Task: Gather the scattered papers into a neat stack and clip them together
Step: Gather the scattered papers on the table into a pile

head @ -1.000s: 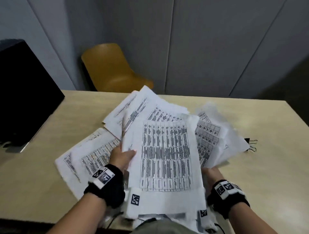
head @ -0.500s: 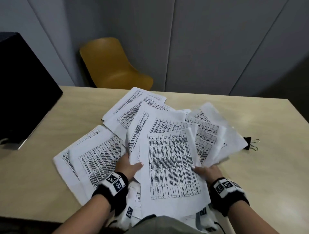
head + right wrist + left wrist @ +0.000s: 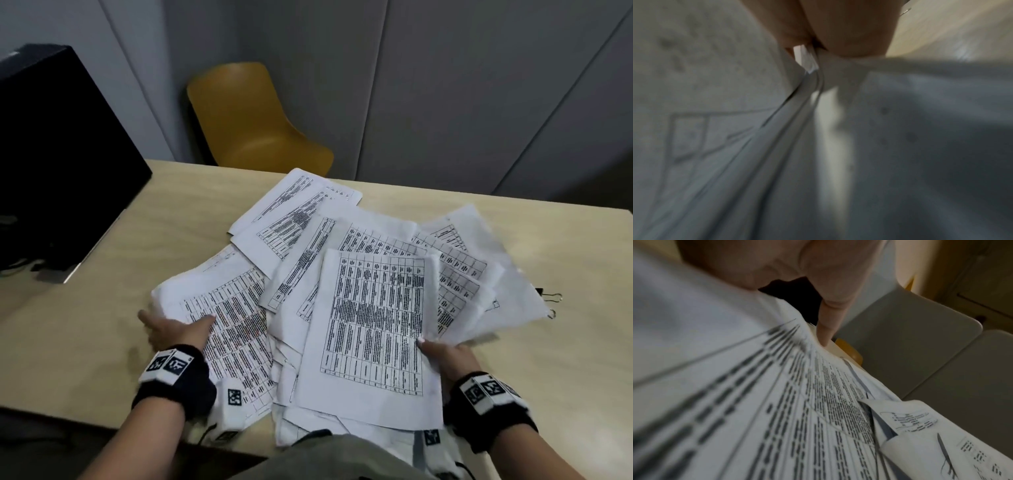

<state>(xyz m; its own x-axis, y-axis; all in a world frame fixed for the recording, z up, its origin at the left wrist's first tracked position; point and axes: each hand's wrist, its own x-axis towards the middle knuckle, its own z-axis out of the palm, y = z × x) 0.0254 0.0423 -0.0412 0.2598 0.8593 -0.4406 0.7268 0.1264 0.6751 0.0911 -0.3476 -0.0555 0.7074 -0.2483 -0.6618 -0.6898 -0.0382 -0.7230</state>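
Several printed sheets lie scattered and overlapping on the wooden table (image 3: 565, 359). My right hand (image 3: 442, 353) pinches the near right edge of a fanned bundle of papers (image 3: 373, 329), thumb on top. The right wrist view shows my right hand (image 3: 838, 29) clamping several sheet edges (image 3: 807, 65). My left hand (image 3: 171, 327) rests at the left edge of the left-hand sheets (image 3: 236, 308), thumb lying on the print. In the left wrist view a straight finger (image 3: 828, 318) touches that paper (image 3: 756, 402). A black binder clip (image 3: 548, 299) lies on the table beyond the bundle's right corner, partly hidden.
A black monitor (image 3: 51, 154) stands on the table's left side. A yellow chair (image 3: 253, 123) sits behind the far edge, against grey wall panels. More sheets (image 3: 301, 205) reach toward the far edge. Bare tabletop shows to the right and far left.
The bundle that was raised in both hands has come down flat onto the table. My left hand has let go of it and moved left to the left-hand sheets.
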